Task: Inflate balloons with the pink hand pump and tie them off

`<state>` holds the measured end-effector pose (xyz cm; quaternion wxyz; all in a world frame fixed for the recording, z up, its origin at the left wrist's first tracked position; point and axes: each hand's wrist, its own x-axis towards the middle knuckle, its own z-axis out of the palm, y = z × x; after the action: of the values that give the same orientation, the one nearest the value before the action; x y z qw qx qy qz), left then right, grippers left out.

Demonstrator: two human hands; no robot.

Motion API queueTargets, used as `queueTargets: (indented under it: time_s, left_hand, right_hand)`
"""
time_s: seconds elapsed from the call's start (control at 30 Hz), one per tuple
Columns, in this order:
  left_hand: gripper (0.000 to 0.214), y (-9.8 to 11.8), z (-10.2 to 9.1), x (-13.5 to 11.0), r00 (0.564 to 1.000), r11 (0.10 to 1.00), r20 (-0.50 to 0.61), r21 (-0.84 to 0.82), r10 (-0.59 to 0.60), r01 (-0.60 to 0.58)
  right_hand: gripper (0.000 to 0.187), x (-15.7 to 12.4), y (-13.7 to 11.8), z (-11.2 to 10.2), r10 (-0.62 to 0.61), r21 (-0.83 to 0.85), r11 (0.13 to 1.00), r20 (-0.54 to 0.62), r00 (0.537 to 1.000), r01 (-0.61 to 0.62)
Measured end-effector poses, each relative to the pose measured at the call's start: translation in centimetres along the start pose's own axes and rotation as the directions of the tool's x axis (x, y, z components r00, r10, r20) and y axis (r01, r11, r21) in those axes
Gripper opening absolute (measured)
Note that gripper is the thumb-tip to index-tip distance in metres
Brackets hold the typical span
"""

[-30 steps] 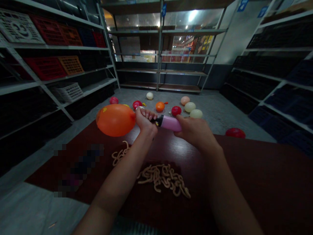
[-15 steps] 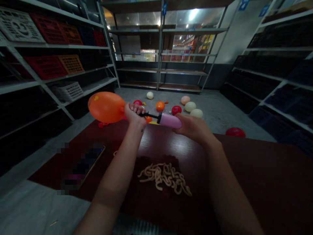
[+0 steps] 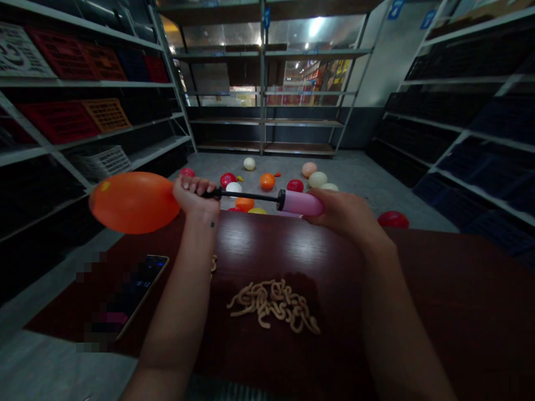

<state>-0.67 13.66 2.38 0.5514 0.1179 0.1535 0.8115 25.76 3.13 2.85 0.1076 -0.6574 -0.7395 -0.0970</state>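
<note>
My left hand [image 3: 195, 194] is closed around the black end of a balloon pump and the neck of an inflated orange balloon [image 3: 136, 201]. The balloon bulges out to the left of the fist, above the table's far left edge. My right hand [image 3: 340, 214] grips the pump's pink barrel [image 3: 301, 203]; its fingers are mostly hidden. Between the hands, a long stretch of the black rod [image 3: 251, 195] shows. The join of balloon and pump is hidden in my left fist. Below the hands, a pile of thin beige curled pieces [image 3: 276, 306] lies on the table.
A phone [image 3: 140, 289], partly pixelated, lies on the dark red-brown table [image 3: 334, 334] at left. Beyond it, several balloons, including an orange one [image 3: 267, 181] and a red one [image 3: 393, 219], rest on the floor. Metal shelves [image 3: 262, 120] with crates [image 3: 106, 114] stand around.
My hands have moved apart, the left one going left with the orange balloon. More of the pump's black rod shows. The whole view has shifted slightly.
</note>
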Motion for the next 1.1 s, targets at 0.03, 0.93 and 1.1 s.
queueTargets:
  time_s: [0.03, 0.93, 1.1]
  left_hand:
    - [0.041, -0.2, 0.0, -0.1, 1.000, 1.000, -0.001, 0.008, 0.022, -0.022]
    - [0.036, -3.2, 1.2, -2.8, 0.988, 0.989, -0.043, -0.017, -0.149, 0.149]
    - [0.035, -0.4, 1.3, -1.6, 0.992, 0.989, -0.062, -0.102, -0.111, 0.104]
  right_hand:
    - [0.030, 0.0, 0.0, 0.1, 0.000, -0.037, 0.999, -0.019, 1.000, -0.001]
    - [0.038, 1.1, -3.3, 3.2, -0.109, -0.070, 0.992, -0.108, 0.988, 0.102]
    - [0.033, 0.7, -1.5, 2.0, -0.109, -0.061, 0.993, -0.124, 0.986, 0.102]
